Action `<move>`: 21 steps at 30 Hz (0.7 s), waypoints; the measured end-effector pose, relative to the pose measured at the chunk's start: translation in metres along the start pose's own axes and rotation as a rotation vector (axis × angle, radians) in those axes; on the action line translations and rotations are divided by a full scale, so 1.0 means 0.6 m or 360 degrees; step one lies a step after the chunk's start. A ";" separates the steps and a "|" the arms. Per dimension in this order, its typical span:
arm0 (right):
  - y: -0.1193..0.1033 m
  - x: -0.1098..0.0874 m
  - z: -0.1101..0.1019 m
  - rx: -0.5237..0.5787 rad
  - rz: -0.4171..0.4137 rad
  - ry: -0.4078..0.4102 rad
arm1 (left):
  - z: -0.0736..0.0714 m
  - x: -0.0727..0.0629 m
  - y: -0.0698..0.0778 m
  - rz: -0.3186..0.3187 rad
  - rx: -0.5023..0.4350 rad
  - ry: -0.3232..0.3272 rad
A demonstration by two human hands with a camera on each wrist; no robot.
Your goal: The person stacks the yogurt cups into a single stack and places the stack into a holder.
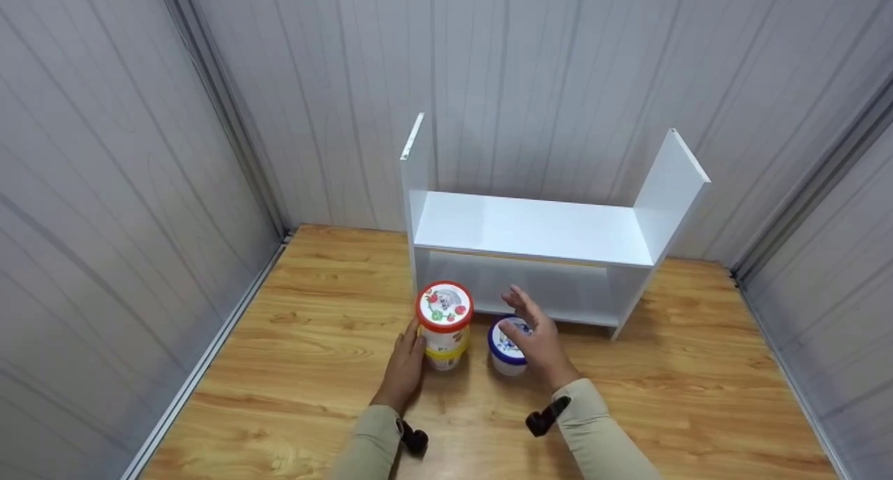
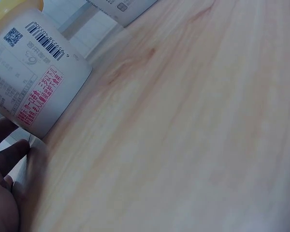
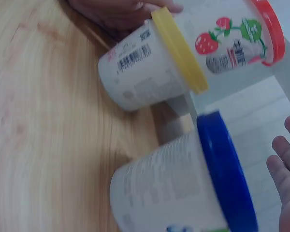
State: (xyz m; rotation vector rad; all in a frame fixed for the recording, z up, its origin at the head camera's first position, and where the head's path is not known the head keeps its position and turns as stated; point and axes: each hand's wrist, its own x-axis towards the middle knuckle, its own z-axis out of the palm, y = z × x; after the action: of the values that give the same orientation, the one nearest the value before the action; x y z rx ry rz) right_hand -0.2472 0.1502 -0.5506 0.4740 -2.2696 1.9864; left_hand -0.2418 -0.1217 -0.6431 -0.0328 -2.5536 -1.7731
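Two white tubs stand stacked on the wooden floor, a red-lidded tub (image 1: pixel 444 306) with strawberry pictures on top of a yellow-lidded tub (image 3: pixel 140 67). My left hand (image 1: pixel 404 363) lies along the left side of this stack, its fingers fairly straight and right at the lower tub's wall. To the right of the stack stands a blue-lidded tub (image 3: pixel 169 188), upright and apart from it. My right hand (image 1: pixel 544 340) hovers at the blue lid's right side with thumb and fingers spread, holding nothing. In the right wrist view its fingertips show beyond the blue lid.
Behind the tubs stands a white shelf unit (image 1: pixel 534 225) with two tall side panels and two levels. Its lower board (image 1: pixel 558 305) lies close behind the tubs. Pale panelled walls (image 1: pixel 335 103) enclose the wooden surface (image 1: pixel 293 368) at the back and sides.
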 end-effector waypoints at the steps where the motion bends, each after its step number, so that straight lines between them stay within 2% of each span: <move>1: 0.003 -0.002 -0.004 0.0009 0.0004 0.0009 | 0.000 -0.001 0.000 -0.0005 0.0000 0.0002; 15: 0.045 -0.024 -0.039 0.0011 0.0007 0.0170 | 0.002 -0.001 0.003 -0.0055 -0.0006 0.0002; 21: 0.067 -0.033 -0.048 0.0025 0.0053 0.0187 | 0.002 -0.002 0.006 -0.0088 0.0008 0.0007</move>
State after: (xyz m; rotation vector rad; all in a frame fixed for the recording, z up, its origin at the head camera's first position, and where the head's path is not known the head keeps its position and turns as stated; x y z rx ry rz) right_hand -0.2441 0.1859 -0.5901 0.3139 -2.2075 1.9927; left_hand -0.2403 -0.1193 -0.6399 0.0418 -2.5802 -1.7833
